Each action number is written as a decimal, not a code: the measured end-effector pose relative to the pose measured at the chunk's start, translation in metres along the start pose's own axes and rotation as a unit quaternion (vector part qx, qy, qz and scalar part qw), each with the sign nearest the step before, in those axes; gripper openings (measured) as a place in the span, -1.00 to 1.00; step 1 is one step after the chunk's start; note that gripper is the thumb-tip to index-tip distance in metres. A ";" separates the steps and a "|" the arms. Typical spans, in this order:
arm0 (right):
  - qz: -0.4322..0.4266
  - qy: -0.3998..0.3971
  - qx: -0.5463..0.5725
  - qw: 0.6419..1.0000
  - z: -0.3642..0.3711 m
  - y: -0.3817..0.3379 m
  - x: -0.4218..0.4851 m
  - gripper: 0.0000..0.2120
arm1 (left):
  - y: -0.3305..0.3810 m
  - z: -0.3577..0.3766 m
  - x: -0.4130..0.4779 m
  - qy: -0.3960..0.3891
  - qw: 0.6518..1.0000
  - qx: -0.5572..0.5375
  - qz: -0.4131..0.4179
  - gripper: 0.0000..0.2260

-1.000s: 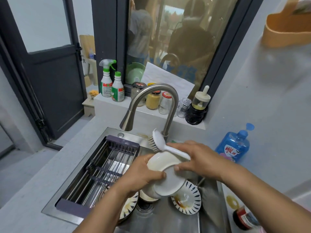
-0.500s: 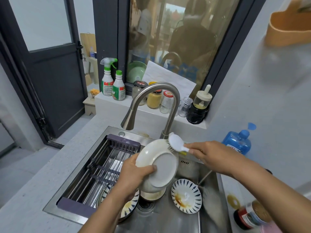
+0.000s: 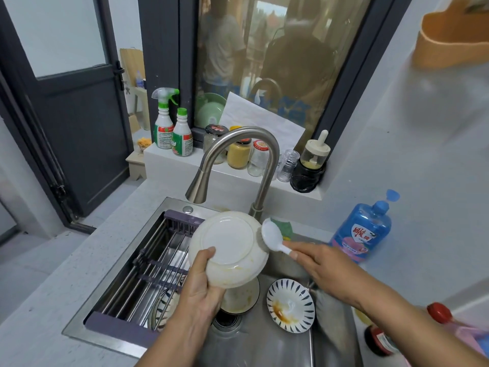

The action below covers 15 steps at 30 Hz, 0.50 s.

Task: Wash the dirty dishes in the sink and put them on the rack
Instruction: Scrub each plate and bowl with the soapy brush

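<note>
My left hand [image 3: 201,290] grips a white plate [image 3: 229,247] by its lower edge, tilted with its underside toward me, above the sink [image 3: 254,345]. My right hand [image 3: 325,266] holds a white dish brush [image 3: 272,237] by the handle, its bristles against the plate's right rim. Yellowish smears mark the plate's lower rim. Below lie a striped saucer [image 3: 291,305] with brown sauce, a white dish [image 3: 242,298] under the held plate, and a striped plate [image 3: 164,308] partly hidden beneath the rack [image 3: 148,266].
The faucet [image 3: 238,160] arches over the sink just behind the plate. A blue soap bottle [image 3: 362,229] stands on the counter at right. Spray bottles [image 3: 164,123] and jars [image 3: 239,152] line the sill. A red-capped bottle [image 3: 449,324] lies at the lower right.
The plate has been turned from nearly edge-on to underside facing me and lifted a little. The brush moved from above the plate to its right rim.
</note>
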State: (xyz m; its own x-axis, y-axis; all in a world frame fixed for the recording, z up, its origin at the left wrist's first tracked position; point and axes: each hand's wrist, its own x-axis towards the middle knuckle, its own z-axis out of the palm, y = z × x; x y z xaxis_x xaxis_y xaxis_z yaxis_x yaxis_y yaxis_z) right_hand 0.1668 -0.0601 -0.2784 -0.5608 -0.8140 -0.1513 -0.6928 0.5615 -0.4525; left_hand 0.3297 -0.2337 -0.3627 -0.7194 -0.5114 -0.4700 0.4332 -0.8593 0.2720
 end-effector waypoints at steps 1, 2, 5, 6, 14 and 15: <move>0.016 0.032 0.061 0.998 0.001 -0.006 0.000 -0.77 | -0.002 0.000 -0.001 -0.003 1.000 -0.011 -0.010 -0.71; 0.039 0.055 0.116 0.991 0.002 -0.011 0.001 -0.78 | -0.003 0.000 -0.003 -0.012 1.000 -0.016 -0.021 -0.68; 0.077 0.060 0.231 0.968 0.006 -0.024 0.008 -0.59 | -0.011 -0.003 -0.005 -0.062 0.996 0.008 -0.061 -0.53; 0.078 0.049 0.267 0.959 0.007 -0.029 0.009 -0.53 | -0.013 -0.005 -0.006 -0.088 0.993 0.021 -0.072 -0.45; 0.023 -0.074 0.243 0.967 -0.019 -0.031 0.013 -0.35 | 0.025 -0.001 -0.008 -0.205 0.915 0.347 -0.034 -0.37; 0.013 -0.094 0.213 0.973 -0.022 -0.032 0.013 -0.37 | 0.029 0.004 -0.009 -0.204 0.887 0.413 -0.031 -0.42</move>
State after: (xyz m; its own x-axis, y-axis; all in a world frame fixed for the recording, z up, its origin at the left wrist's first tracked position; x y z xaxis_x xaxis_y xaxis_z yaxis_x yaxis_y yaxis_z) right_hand 0.1718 -0.0856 -0.2460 -0.4551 -0.8353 -0.3084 -0.4067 0.5032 -0.7625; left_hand 0.3461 -0.2538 -0.3472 -0.9374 -0.2791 -0.2082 -0.0384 -0.5115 0.8584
